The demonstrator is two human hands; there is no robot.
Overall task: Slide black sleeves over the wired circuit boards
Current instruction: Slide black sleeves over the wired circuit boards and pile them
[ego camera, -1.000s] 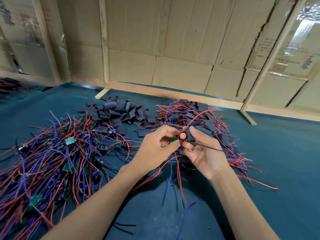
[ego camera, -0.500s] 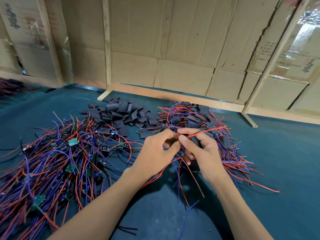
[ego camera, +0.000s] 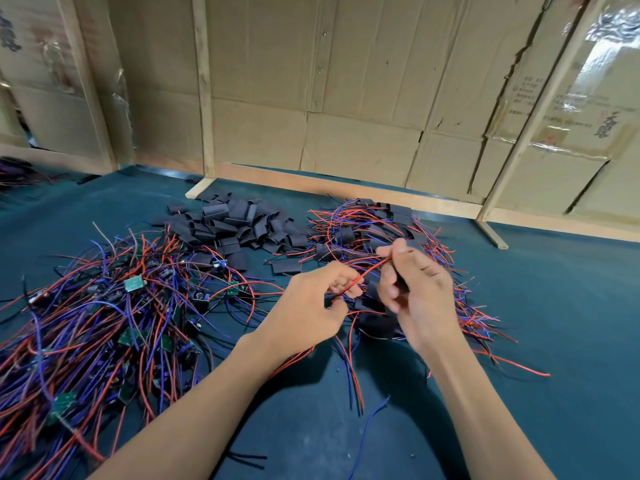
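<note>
Both hands are working just in front of the sleeved pile [ego camera: 374, 230]; left hand [ego camera: 308, 306] is pinching a red wire [ego camera: 363, 275]; right hand [ego camera: 415, 292] is curling round a black sleeve [ego camera: 372, 289], the wire running slantwise up toward it; the sleeve's board is hiding from view.

Bare green mat [ego camera: 554, 306] lies right; tangled wire heap [ego camera: 86, 323] crowds the left, sleeve pile [ego camera: 235, 223] behind.

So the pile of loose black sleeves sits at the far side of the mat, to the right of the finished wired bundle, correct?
Not quite: in the head view the pile of loose black sleeves lies at the far side of the mat, but to the left of the finished wired bundle, not the right.
</note>
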